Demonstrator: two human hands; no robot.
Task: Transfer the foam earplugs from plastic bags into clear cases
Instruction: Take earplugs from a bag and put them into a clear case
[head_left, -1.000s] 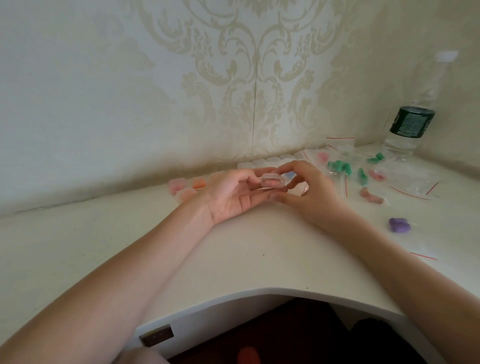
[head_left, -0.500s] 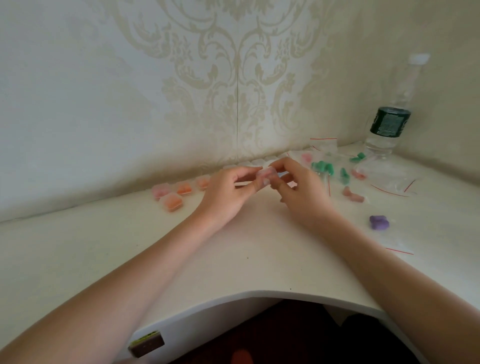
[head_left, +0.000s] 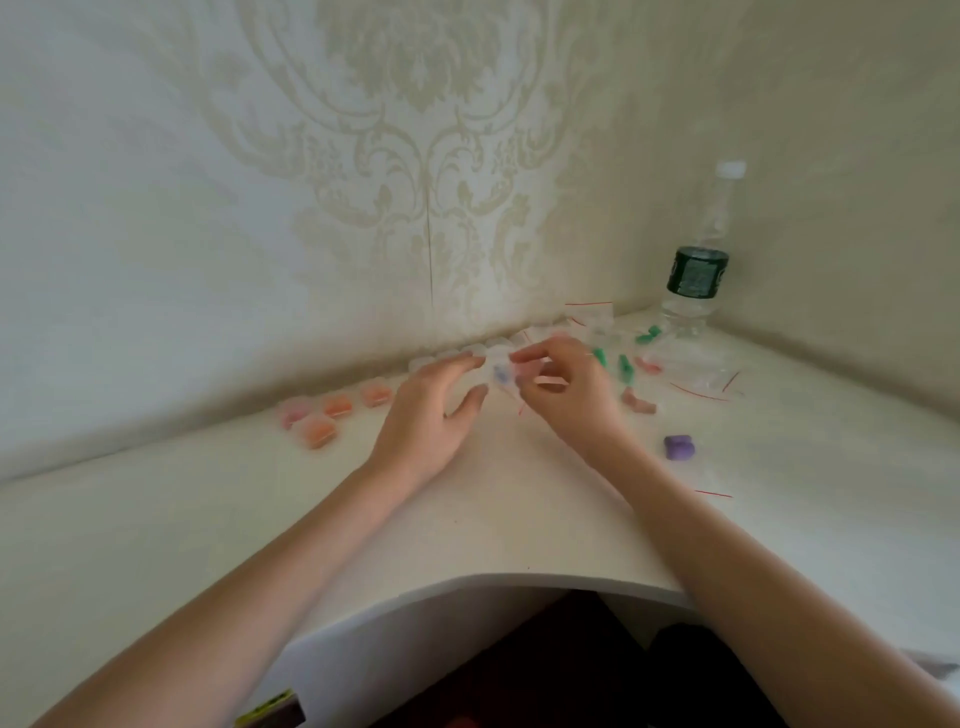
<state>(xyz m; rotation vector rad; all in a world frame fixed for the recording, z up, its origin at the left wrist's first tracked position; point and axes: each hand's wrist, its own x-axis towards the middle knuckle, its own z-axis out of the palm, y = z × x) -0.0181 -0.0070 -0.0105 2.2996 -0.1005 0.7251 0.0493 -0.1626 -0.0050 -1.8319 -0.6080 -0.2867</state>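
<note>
White corner desk (head_left: 260, 519): right hand (head_left: 569, 397) pinches blurred clear case (head_left: 501, 370); left hand (head_left: 428, 415) beside it, fingers loosely spread.

Head-worn wide-angle view, looking forward and down at the inner corner of a white curved-edge desk (head_left: 260, 525).

There is one camera only, so no second view shares the scene. It sits above the desk's concave front cutout and faces the corner where two cream damask-patterned walls (head_left: 405, 156) meet. Both bare forearms enter from the bottom edge and run away from the lens toward that corner, filling much of the lower frame, so the viewpoint is close. A clear plastic water bottle with a dark green label (head_left: 697, 275) stands at the far right of the desk, against the right-hand wall. Lens distortion bends the desk's edges, and the picture is softly blurred.
</note>
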